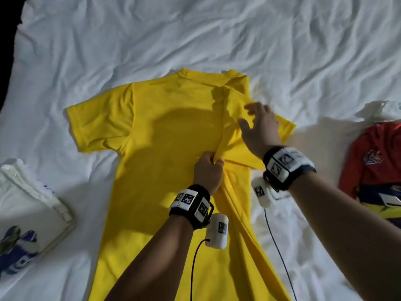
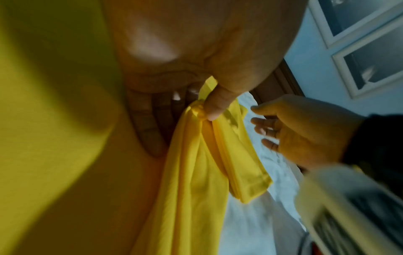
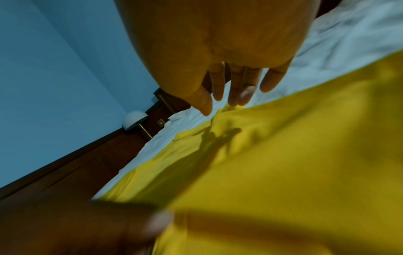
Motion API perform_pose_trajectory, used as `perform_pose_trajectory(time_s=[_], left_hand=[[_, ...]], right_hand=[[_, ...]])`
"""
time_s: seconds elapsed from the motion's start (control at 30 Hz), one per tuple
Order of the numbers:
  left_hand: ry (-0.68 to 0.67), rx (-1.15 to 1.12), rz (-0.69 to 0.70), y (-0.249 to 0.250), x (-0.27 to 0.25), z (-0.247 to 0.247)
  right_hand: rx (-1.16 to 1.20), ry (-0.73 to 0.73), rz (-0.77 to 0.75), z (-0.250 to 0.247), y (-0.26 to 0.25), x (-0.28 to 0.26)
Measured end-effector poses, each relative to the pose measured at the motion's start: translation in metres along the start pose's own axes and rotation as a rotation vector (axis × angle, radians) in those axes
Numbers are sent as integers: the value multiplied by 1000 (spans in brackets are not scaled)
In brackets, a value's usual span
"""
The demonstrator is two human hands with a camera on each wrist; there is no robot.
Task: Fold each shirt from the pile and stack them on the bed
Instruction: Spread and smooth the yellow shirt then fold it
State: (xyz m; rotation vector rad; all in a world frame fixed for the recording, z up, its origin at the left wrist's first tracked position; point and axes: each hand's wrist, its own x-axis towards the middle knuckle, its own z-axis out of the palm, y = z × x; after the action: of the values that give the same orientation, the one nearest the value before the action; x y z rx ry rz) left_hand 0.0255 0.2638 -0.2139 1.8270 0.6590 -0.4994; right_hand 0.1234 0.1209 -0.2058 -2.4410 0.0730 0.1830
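A yellow T-shirt [image 1: 165, 135] lies back up on the white bed sheet [image 1: 195, 40], collar at the far end. Its right side is folded in toward the middle. My left hand [image 1: 209, 168] pinches a raised fold of the yellow T-shirt [image 2: 196, 163] near the right armpit, thumb on top. My right hand [image 1: 258, 124] hovers with straight, spread fingers [image 3: 246, 93] over the folded right sleeve [image 1: 282, 127], holding nothing. The right hand [image 2: 290, 131] also shows in the left wrist view, beside the hanging sleeve.
A folded white shirt with blue print [image 1: 28, 205] lies at the left edge. At the right lie a red shirt [image 1: 373, 157], a white one [image 1: 382, 109] and a multicoloured one [image 1: 386, 203]. A dark headboard [image 3: 104, 155] and a wall lamp [image 3: 134, 119] stand beyond the bed.
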Motion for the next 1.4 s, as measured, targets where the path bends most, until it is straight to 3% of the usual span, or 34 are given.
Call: perform_pose_trajectory(time_s=[0.1,0.3,0.43,0.73,0.9,1.07,1.4], left_hand=[[10,-33,-31,-10,-22,-4],[-117,85,-72,-61,-77,-8],[-230,122,-80,-88,-113,-6],[-312,128,-80,-89,-160,0],[-237,132,-4,-101,-159,-4],[-186,207,-21,-119,-156,-15],[-106,176,-57,-141,-161,-19]], right_hand=[[54,2,41,7,31,-77],[-117,-289,321,1,68,-223],[-304,-404,316,-10,62,-281],[-457,-480,196,-19,1,-325],[-516,-585,174,-10,-29,-347],[-589,-638,166,-8,-45,-372],[-346,-681,248,16,-36,-400]])
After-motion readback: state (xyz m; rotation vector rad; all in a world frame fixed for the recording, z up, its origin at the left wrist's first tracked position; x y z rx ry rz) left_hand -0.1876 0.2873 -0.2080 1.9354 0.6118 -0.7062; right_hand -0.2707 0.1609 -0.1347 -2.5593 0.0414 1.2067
